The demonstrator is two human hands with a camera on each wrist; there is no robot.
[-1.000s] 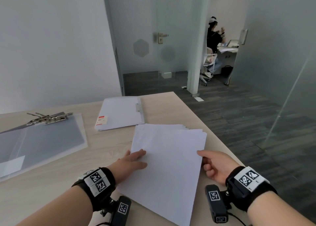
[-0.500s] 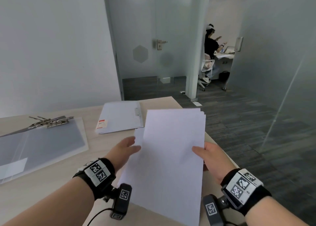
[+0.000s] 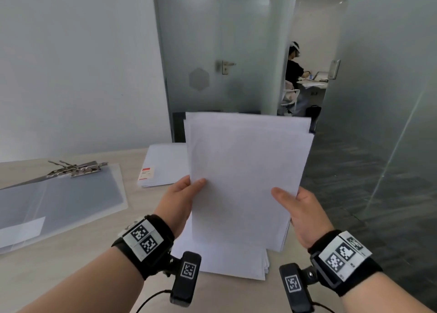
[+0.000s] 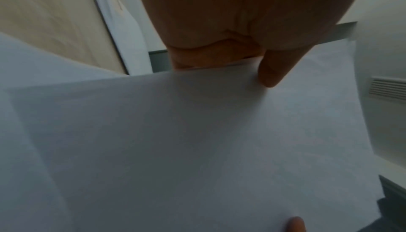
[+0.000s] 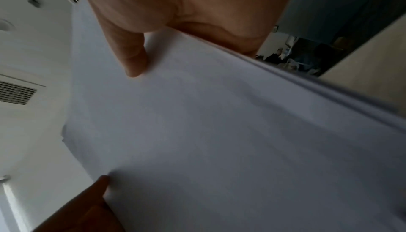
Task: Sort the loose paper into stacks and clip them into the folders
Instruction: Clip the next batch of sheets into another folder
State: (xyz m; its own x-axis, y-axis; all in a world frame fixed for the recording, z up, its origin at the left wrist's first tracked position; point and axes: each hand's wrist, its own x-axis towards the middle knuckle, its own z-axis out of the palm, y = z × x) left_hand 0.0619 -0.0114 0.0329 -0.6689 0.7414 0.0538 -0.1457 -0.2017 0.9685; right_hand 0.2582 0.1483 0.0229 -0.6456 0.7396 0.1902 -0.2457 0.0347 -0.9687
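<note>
I hold a stack of white paper upright above the desk, its sheets slightly uneven at the top. My left hand grips its left edge, thumb on the front; my right hand grips the right edge the same way. More loose sheets lie flat on the desk under the raised stack. An open clear folder with a metal clip lies at the left. A closed white folder sits behind it. The wrist views show each thumb pressed on the paper.
The wooden desk ends close to my right, with dark floor beyond. Glass partitions and a door stand ahead. A person sits at a far desk in another room.
Both hands have lifted part of the paper off the desk and tipped it upright; a second earlier it lay flat under my hands. Some sheets stayed on the desk.
</note>
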